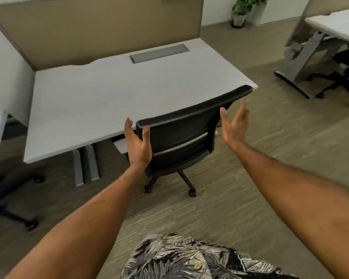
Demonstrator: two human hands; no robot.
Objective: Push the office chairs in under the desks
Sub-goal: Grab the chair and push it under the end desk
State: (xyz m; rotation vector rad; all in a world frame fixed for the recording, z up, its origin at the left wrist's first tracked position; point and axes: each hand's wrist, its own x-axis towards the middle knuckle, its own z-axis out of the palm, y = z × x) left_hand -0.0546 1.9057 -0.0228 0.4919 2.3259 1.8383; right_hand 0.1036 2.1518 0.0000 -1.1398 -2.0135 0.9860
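At frame centre, a black mesh office chair [179, 137] is seen with its seat tucked under the white counter [109, 101]. 2 spread hands flank its backrest: the left hand [138, 144] beside its left edge, the right hand [233, 127] apart from its right edge.

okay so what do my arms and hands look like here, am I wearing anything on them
Both forearms are bare up to the frame edge: no sleeves, watch, bracelets or gloves visible. The left hand and right hand show no rings that I can make out. The only clothing in view is a shirt with a black, grey and white leaf print and a pale button.
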